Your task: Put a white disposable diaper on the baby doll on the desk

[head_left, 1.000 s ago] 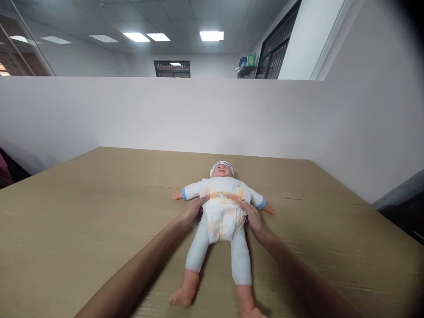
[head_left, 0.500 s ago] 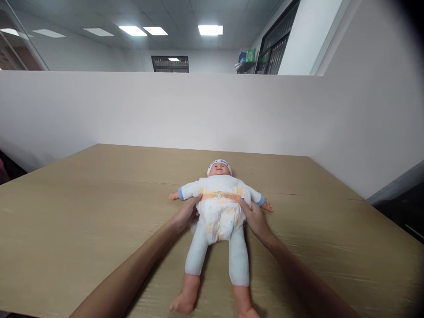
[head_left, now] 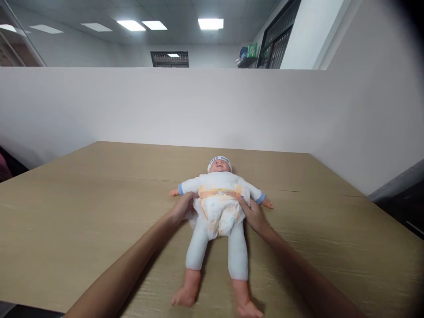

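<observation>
On its back lies a baby doll (head_left: 220,180) in a white suit with blue cuffs and a white printed cap, head away from me and feet towards me. Around its hips and belly is a white diaper (head_left: 221,213) with an orange band across the front. My left hand (head_left: 184,206) is closed at the diaper's left edge, its fingertips partly hidden behind the material. My right hand (head_left: 254,215) grips the opposite edge, thumb on the front by the band and the other fingers out of sight at the side.
The doll rests on a wide tan tabletop (head_left: 99,212). A white partition wall (head_left: 165,106) rises behind the table. Dark objects stand beyond the table's right edge (head_left: 402,212) and at the far left (head_left: 13,163).
My left hand has shifted slightly outward to the left, drawing the diaper's edge with it. My right hand stays at its side. The camera view has tilted a little.
</observation>
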Demonstrator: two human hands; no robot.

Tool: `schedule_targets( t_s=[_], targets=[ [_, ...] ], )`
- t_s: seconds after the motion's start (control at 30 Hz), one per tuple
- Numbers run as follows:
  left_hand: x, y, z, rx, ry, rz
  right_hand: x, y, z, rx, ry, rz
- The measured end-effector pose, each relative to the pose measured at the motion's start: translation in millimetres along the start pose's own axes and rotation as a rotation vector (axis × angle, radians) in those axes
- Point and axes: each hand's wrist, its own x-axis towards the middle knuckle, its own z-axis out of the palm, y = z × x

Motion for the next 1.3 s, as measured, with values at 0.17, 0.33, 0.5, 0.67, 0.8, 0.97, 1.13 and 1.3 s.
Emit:
schedule_targets(
  t_s=[0.17, 0.33, 0.5, 0.67, 0.8, 0.97, 1.13, 1.3],
  targets=[
    [4, 4, -11.2, 0.118, 0.047, 0.167, 0, 4, 0, 0.011, 0.002, 0.009],
    [13, -2, -26.5, 0.222, 0.204, 0.310, 2, 7, 0, 0.022, -0.015, -0.006],
    [-1, 10, -9.6, 0.456, 0.339, 0.592, 4, 8, 0, 0.034, -0.031, -0.042],
    [-17, 48, 51.3, 0.939, -0.052, 0.923, 4, 6, 2, -0.004, -0.047, -0.094],
    [-6, 53, 87.3, 1.280, -0.140, 0.855, 6, 4, -1, -0.065, -0.040, -0.124],
    [4, 35, 89.6, 1.448, -0.059, 0.790, 13, 4, -22, -0.261, 0.037, -0.162],
    [1, 31, 84.1, 1.455, -0.088, 0.815, 15, -1, -44, -0.471, 0.033, -0.168],
    [0, 33, 84.3, 1.450, -0.105, 0.835, 10, -12, -53, -0.612, 0.033, -0.143]
  ],
)
